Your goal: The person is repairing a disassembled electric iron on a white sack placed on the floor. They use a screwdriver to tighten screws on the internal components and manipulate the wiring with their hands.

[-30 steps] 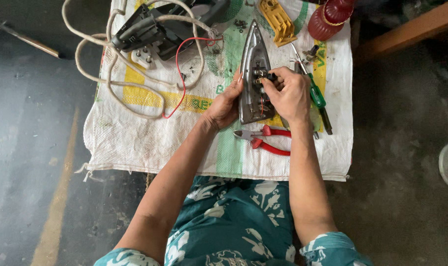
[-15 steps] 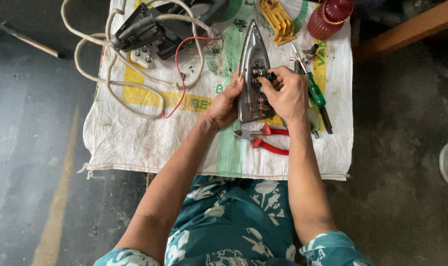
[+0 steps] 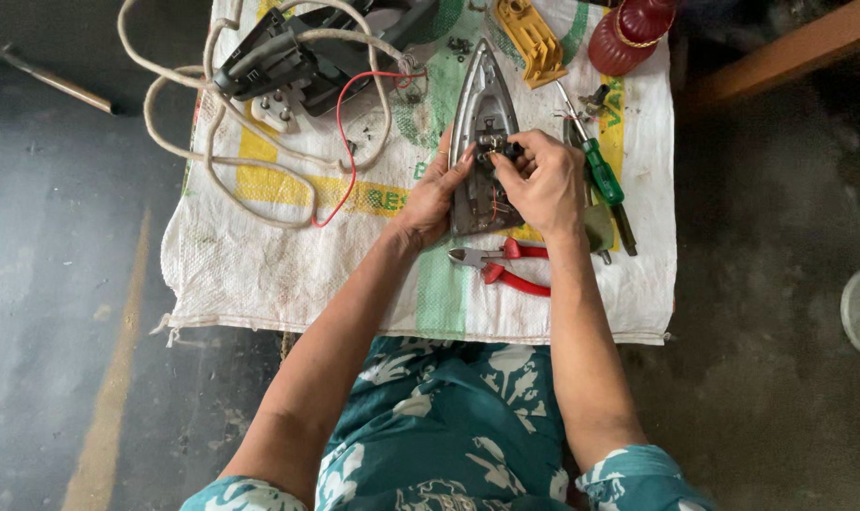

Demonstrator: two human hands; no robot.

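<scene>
Head view, looking straight down. At the centre lay the pointed grey metal soleplate of a dismantled clothes iron [image 3: 482, 142], its inner side up and its tip pointing away from the person, resting on a white woven sack with green and yellow print [image 3: 259, 265] that covered the worktop. The left hand [image 3: 433, 194] was pressed flat against the left edge of the soleplate, fingers extended along the rim, its grip open and steadying rather than clasping. The right hand [image 3: 543, 180] was curled over the middle of the soleplate, with thumb and fingertips pinched narrowly on a small dark fitting [image 3: 498, 149] mounted there; whether the fitting was loose or fixed could not be told.

Just below the soleplate, near the right wrist, red-handled pliers [image 3: 510, 265] lay on the sack, jaws pointing left. Just right of the right hand lay a green-handled screwdriver [image 3: 595, 166], its shaft pointing up and left. Beyond the tip of the soleplate sat a yellow plastic ribbed part [image 3: 534, 38], and to its right a dark red plastic bottle [image 3: 633, 28] at the far edge of the sack.

On the left half of the sack stood the black plastic iron housing [image 3: 288, 61], with a cream fabric-covered cord [image 3: 174, 142] looped around it and over the sack's left edge, and a thin red wire [image 3: 345, 142] trailing from it. A hammer [image 3: 51, 80] lay on the dark concrete floor at far left.
</scene>
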